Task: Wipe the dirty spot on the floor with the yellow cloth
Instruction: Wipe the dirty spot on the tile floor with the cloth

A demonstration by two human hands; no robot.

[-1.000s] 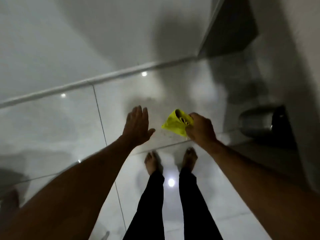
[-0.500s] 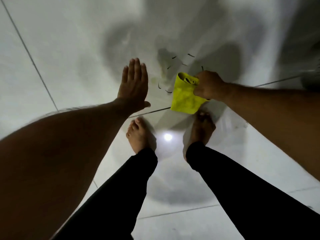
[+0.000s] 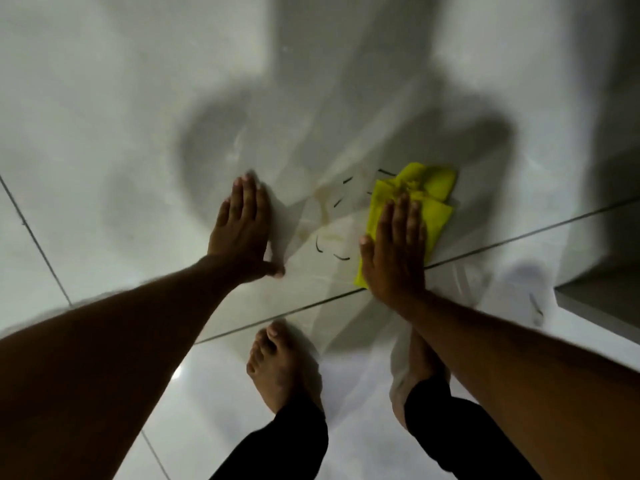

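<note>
Pressing yellow cloth [image 3: 412, 206] flat under right hand [image 3: 393, 251], left hand [image 3: 242, 226] splayed on floor [image 3: 104, 133] beside dirty spot [image 3: 325, 209]

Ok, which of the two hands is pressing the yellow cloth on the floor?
The right hand: it lies flat, fingers spread, on the crumpled yellow cloth. The left hand rests bare on the glossy white tile floor, left of the stain.

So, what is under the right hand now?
The yellow cloth lies flat on the floor under the right hand. Whether dirt lies beneath the cloth cannot be seen; the stain shows beside it.
</note>
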